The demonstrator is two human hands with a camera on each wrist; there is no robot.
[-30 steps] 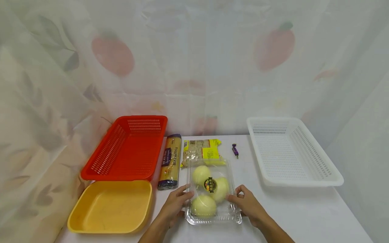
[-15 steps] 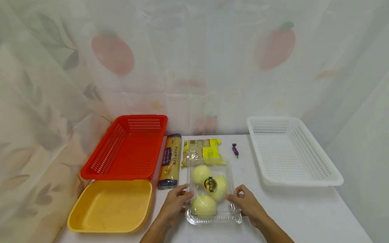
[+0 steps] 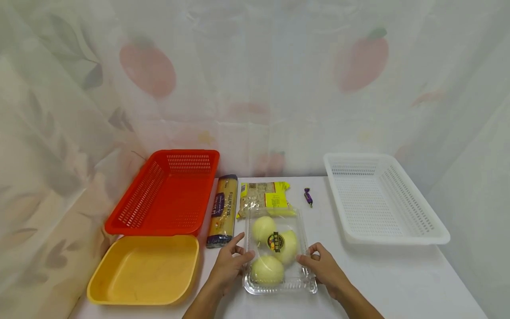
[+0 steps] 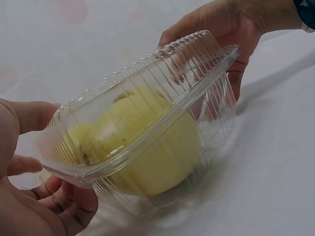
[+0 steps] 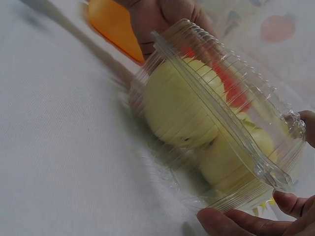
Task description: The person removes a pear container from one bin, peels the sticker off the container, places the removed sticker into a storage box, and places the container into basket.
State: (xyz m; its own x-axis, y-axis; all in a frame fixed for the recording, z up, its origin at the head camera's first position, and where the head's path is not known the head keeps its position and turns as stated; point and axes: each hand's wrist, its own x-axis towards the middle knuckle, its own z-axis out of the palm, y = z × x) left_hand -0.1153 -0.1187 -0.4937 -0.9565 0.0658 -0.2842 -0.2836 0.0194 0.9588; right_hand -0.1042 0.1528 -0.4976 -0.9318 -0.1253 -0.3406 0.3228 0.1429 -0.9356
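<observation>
A clear plastic clamshell box (image 3: 295, 287) stands in front of me with three pale yellow round fruits (image 3: 268, 270) inside and a black round label (image 3: 275, 242) on its lid. My left hand (image 3: 227, 267) holds its left side, thumb on the lid and index finger stretched forward off the box. In the left wrist view, the other fingers of this left hand (image 4: 24, 209) curl beneath the rim. At the right side, my right hand (image 3: 326, 269) grips the box, thumb above. The right wrist view shows fingers of the right hand (image 5: 275, 223) under the rim's edge. The lid lies closed.
Behind the box lie a yellow-edged packet (image 3: 259, 195), a spaghetti pack (image 3: 225, 208) and a purple wrapped candy (image 3: 308, 197). A red basket (image 3: 179, 195) and a yellow tray (image 3: 147, 270) stand left; a white basket (image 3: 370, 199) stands right. A printed curtain hangs behind.
My left index finger has lifted away from the box's side and now points forward. The box and the right hand have stayed in place.
</observation>
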